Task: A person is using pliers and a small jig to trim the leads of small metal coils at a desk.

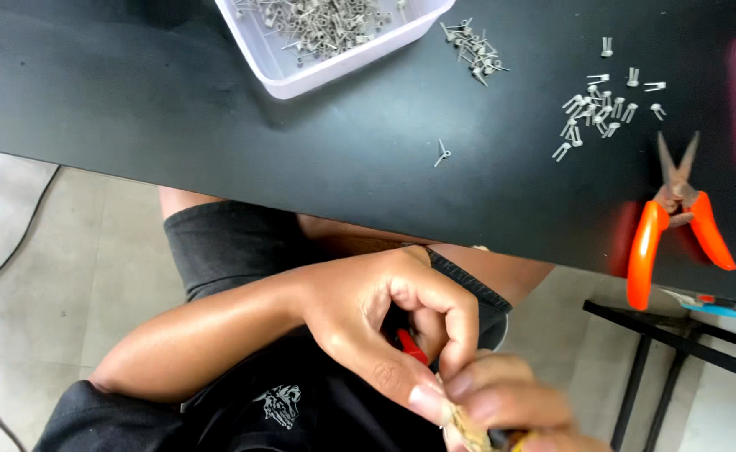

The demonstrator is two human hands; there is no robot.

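Both hands below desk (pixel 217 125) edge: left grip (pixel 384 326) closed on red-handled tool (pixel 412 347); right grip (pixel 510 406) pinching frayed tan bit (pixel 468 431).

tabletop (pixel 175 109) matt black, smooth; bin (pixel 301 75) glossy white plastic; terminals (pixel 598 109) dull bare metal; snips (pixel 673 218) glossy orange plastic grips

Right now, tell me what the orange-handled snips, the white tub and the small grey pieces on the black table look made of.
Orange-handled snips: dull metal blades, glossy plastic-looking grips. White tub: translucent plastic, probably. Small grey pieces: seemingly matte metal.
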